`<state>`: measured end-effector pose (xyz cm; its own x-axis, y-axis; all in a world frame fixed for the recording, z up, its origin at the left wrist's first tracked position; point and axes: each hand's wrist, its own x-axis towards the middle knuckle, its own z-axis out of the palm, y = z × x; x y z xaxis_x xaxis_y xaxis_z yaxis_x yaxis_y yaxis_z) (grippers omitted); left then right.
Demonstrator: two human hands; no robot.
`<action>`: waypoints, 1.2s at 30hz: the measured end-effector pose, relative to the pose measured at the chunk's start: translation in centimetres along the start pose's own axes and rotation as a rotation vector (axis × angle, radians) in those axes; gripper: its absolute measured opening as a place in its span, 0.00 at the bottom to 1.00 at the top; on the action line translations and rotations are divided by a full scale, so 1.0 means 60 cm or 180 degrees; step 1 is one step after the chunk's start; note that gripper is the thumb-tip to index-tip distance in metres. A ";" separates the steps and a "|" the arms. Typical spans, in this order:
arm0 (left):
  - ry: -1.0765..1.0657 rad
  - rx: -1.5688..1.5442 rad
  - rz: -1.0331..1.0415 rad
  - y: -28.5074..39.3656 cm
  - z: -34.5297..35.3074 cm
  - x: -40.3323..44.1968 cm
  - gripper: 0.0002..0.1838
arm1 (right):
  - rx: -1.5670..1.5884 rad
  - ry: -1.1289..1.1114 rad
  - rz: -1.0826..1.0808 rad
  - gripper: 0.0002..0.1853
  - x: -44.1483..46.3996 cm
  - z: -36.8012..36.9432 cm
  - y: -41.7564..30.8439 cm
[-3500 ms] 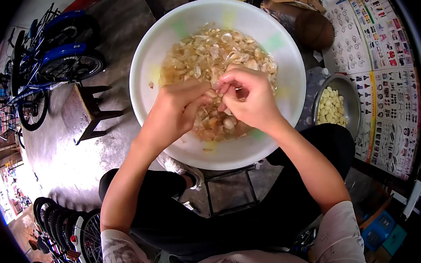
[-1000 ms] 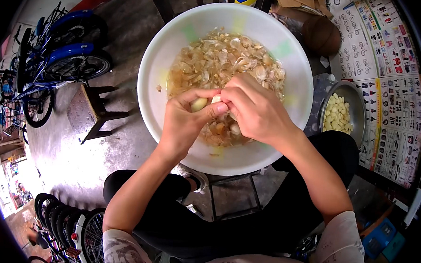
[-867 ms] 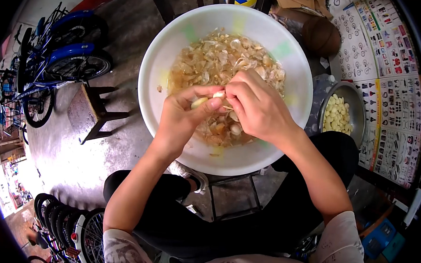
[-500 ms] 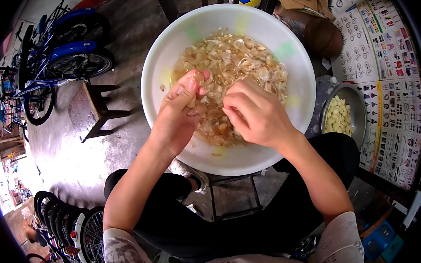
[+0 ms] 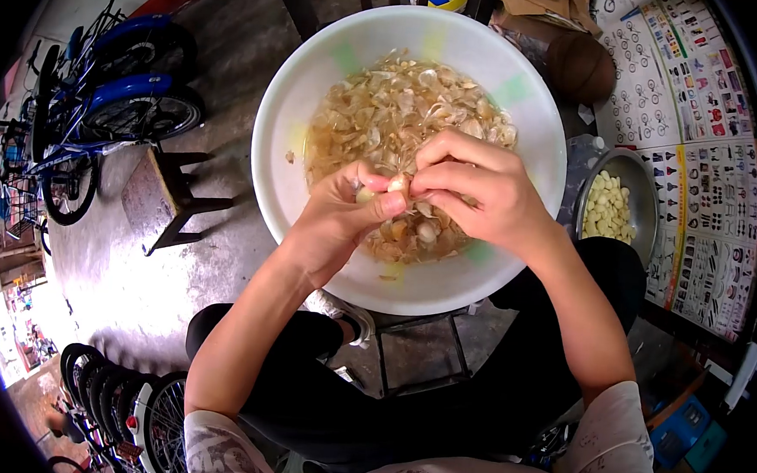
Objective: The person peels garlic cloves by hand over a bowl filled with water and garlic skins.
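Note:
A garlic clove (image 5: 399,184) is pinched between the thumb and fingers of my left hand (image 5: 332,212), above a large white basin (image 5: 277,165). From the other side, the closed fingertips of my right hand (image 5: 498,196) grip the same clove at its end. Another pale clove seems to show inside my left palm, mostly covered by the fingers. Below both hands, loose garlic skins (image 5: 395,107) float in brownish water, and a whole clove (image 5: 426,232) lies among them.
A metal bowl (image 5: 654,206) of peeled garlic cloves (image 5: 607,207) stands right of the basin, beside my knee. A wooden stool (image 5: 151,197) and several bicycles (image 5: 144,105) are at the left. A basketball (image 5: 581,68) sits behind the bowl, near a printed poster (image 5: 701,204).
My hands have come together over the basin. The left moved right and turned, bringing the clove into view; the right fingers now meet it.

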<state>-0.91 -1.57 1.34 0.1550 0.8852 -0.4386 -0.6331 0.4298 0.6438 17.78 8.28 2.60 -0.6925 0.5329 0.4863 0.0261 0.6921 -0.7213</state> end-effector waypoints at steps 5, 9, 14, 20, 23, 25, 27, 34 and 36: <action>0.0009 0.0463 0.0073 0.006 0.003 0.002 0.08 | 0.0402 -0.0062 0.0338 0.10 -0.005 0.001 -0.005; -0.0066 0.0641 0.0100 0.014 0.007 0.001 0.10 | 0.0516 -0.0052 0.0319 0.10 -0.004 -0.006 -0.002; 0.0018 0.1090 0.0206 0.019 0.012 0.000 0.11 | 0.0385 -0.0010 0.0306 0.07 -0.010 0.002 -0.007; 0.0111 0.1279 0.0137 0.021 0.019 -0.004 0.11 | 0.0380 0.0055 0.0279 0.05 -0.010 0.003 -0.013; 0.0102 0.1251 0.0196 0.019 0.018 -0.003 0.11 | 0.0288 0.0070 0.0174 0.04 -0.011 0.006 -0.011; 0.0077 0.1197 0.0243 0.016 0.019 -0.006 0.11 | 0.0262 -0.0115 0.0272 0.05 -0.010 0.004 -0.012; 0.0245 0.1368 0.0234 0.010 0.021 -0.008 0.10 | 0.0233 -0.0302 0.0385 0.06 -0.010 0.004 -0.012; 0.0430 0.1603 0.0331 -0.002 0.019 -0.001 0.11 | -0.0441 -0.0464 0.0529 0.07 -0.023 0.021 -0.016; 0.0466 0.1542 0.0406 -0.003 0.023 -0.002 0.11 | -0.0510 -0.0501 0.0585 0.09 -0.022 0.018 -0.017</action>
<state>0.24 -1.51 2.13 -0.0302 0.9167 -0.3985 -0.2110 0.3838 0.8990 17.87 6.35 2.15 -0.7687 0.5830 0.2631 0.2663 0.6657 -0.6971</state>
